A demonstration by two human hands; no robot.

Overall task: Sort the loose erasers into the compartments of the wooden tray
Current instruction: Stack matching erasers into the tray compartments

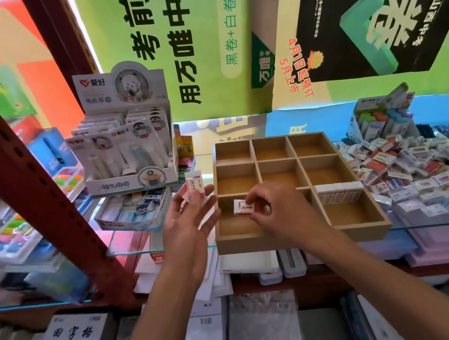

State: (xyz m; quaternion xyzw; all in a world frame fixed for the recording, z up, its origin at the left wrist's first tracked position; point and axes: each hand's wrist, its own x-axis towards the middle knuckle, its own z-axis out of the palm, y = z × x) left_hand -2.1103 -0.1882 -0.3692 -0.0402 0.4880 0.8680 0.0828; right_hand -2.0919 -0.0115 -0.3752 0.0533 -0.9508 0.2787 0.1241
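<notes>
The wooden tray with nine compartments lies on a glass shelf. My right hand pinches a white 2B eraser over the tray's near-left compartment. My left hand, just left of the tray, holds a few red-and-white erasers upright between thumb and fingers. A row of erasers stands on edge in the near-right compartment. The other compartments look empty. A heap of loose erasers lies right of the tray.
A cardboard display box of carded items stands left of the tray, with a box of erasers below it. A red steel shelf post runs down the left. Notebooks and packets fill the shelf below.
</notes>
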